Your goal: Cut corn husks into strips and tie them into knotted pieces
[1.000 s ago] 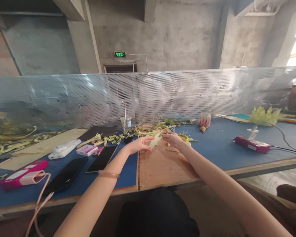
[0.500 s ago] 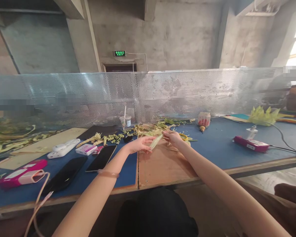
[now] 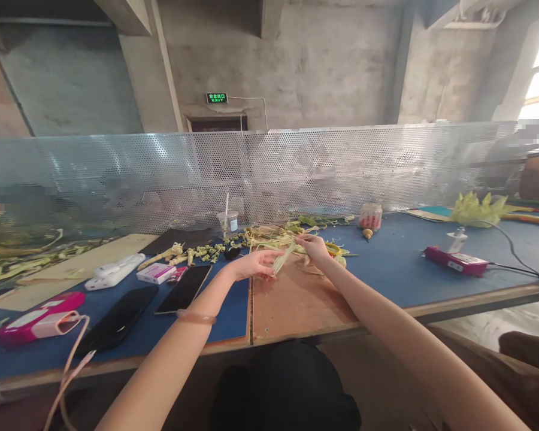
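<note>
A pale green, leaf-like strip (image 3: 283, 260) is stretched between my two hands above the brown board (image 3: 291, 305). My left hand (image 3: 257, 264) holds its lower left end between thumb and fingers. At the upper right end, the fingers of my right hand (image 3: 313, 248) are pinched on the strip. Just behind my hands lies a heap of green and yellowish plant strips (image 3: 273, 234). A yellow ring-like piece (image 3: 333, 248) rests right of my right hand.
Two dark phones (image 3: 121, 317) (image 3: 184, 290), a pink-and-white box (image 3: 156, 273), and a magenta power strip (image 3: 42, 320) lie left. Behind stand a plastic cup (image 3: 229, 223) and a jar (image 3: 371, 216). Another power strip (image 3: 456, 261) is right, before a perforated screen (image 3: 287, 173).
Both hands keep nearly the same place and grip on the strip. The whole view has shifted very slightly.
</note>
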Demonstrator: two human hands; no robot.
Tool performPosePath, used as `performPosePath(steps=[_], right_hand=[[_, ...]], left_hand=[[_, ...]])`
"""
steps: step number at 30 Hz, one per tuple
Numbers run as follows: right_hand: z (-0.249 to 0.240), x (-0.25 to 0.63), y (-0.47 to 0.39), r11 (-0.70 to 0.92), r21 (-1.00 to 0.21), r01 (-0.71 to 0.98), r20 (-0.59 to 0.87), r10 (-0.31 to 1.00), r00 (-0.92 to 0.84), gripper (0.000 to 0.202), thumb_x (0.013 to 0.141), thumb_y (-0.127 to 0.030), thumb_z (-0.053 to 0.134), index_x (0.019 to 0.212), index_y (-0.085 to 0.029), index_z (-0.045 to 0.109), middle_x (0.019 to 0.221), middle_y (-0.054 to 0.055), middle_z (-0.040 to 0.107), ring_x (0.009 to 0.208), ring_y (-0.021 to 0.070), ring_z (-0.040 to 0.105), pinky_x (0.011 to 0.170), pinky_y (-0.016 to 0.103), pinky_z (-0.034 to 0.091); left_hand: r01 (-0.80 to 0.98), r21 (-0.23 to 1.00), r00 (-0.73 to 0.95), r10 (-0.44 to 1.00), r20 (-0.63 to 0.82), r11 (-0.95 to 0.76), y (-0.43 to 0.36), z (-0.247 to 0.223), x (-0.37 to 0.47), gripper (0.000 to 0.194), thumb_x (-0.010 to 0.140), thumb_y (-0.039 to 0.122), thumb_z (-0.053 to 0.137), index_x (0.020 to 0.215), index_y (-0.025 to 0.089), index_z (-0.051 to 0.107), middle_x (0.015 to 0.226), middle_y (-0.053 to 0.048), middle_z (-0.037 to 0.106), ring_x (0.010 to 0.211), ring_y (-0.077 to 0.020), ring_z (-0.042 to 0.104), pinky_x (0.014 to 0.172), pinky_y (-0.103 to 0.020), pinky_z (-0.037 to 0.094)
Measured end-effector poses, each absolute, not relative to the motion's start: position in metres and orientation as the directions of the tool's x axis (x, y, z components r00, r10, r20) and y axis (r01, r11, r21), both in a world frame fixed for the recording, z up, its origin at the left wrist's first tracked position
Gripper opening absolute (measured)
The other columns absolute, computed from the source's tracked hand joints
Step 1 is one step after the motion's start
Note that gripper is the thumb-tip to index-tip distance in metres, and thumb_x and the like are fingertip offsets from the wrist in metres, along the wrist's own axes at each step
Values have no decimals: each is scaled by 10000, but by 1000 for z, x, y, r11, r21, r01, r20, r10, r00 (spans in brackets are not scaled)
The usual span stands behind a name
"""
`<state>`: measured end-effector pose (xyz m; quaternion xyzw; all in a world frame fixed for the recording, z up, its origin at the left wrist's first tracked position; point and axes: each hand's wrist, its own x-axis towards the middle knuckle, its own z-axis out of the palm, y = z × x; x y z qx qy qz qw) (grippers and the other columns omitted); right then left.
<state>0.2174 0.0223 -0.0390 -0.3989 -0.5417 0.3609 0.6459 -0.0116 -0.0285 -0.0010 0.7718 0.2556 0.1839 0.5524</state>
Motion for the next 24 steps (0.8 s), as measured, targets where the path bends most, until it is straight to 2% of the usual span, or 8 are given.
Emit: performPosePath(steps=[4, 9, 12, 14, 16, 18, 21, 24], right_hand=[[-39, 216, 23, 470, -883, 14, 467, 872, 146, 346, 532, -455, 708, 656, -138, 644, 676, 31, 622, 642, 146, 549, 627, 273, 423], [-39, 212, 22, 453, -884, 117, 466, 874, 134, 358, 575, -476, 674, 676, -136, 631, 726, 48, 632, 691, 166, 566, 660, 274, 425], [-36, 220, 23, 422, -858, 293, 491, 841, 229, 429, 666, -468, 623, 918, -121, 610, 856, 78, 632, 765, 187, 573, 687, 280, 433], [-33, 232, 23, 317, -812, 490, 522, 770, 366, 499, 714, -431, 607, 1083, -103, 538, 958, 114, 607, 867, 208, 559, 754, 295, 425], [-30, 245, 22, 101, -722, 684, 520, 732, 440, 462, 755, -386, 587, 1099, -83, 528, 1007, 154, 580, 967, 244, 520, 816, 328, 401], [-29, 254, 19, -90, -552, 829, 454, 801, 390, 375, 773, -362, 579, 1030, -88, 578, 1027, 180, 564, 1032, 294, 475, 825, 371, 387], [-30, 259, 14, -161, -284, 945, 362, 895, 261, 340, 769, -360, 597, 974, -91, 626, 1071, 206, 532, 1047, 327, 449, 795, 377, 385], [-31, 258, 14, -174, -175, 969, 384, 894, 230, 369, 780, -346, 594, 1014, -62, 621, 1104, 234, 505, 1004, 300, 475, 780, 337, 381]], left_hand=[[189, 946, 811, 585, -1, -262, -29, -1, -12, 664, 712, 219, 655, 1317, 287, 388, 1166, -112, 572, 788, -162, 632, 615, -246, 449], [226, 928, 818, 575, -16, -296, -32, 0, -12, 515, 719, 231, 644, 1218, 277, 524, 1245, -97, 528, 804, -151, 622, 645, -255, 454], [239, 927, 811, 584, -27, -289, -32, 1, -12, 483, 714, 234, 647, 1188, 267, 555, 1237, -87, 537, 819, -155, 620, 664, -260, 454], [227, 933, 792, 611, -10, -279, -32, 1, -13, 487, 709, 240, 651, 1186, 269, 556, 1239, -82, 536, 824, -152, 616, 670, -261, 453], [193, 940, 768, 640, 33, -280, -30, 1, -14, 483, 710, 245, 651, 1183, 261, 559, 1219, -82, 549, 825, -146, 603, 673, -261, 449], [150, 947, 749, 658, 79, -285, -29, 1, -14, 477, 712, 247, 649, 1182, 245, 563, 1150, -86, 587, 814, -137, 585, 674, -260, 443], [121, 949, 730, 674, 112, -290, -28, 1, -14, 463, 721, 254, 640, 1178, 231, 569, 1074, -80, 618, 767, -118, 558, 658, -245, 421], [127, 948, 726, 679, 113, -293, -29, 3, -14, 454, 730, 266, 630, 1177, 216, 572, 1065, -83, 623, 710, -101, 530, 594, -215, 376]])
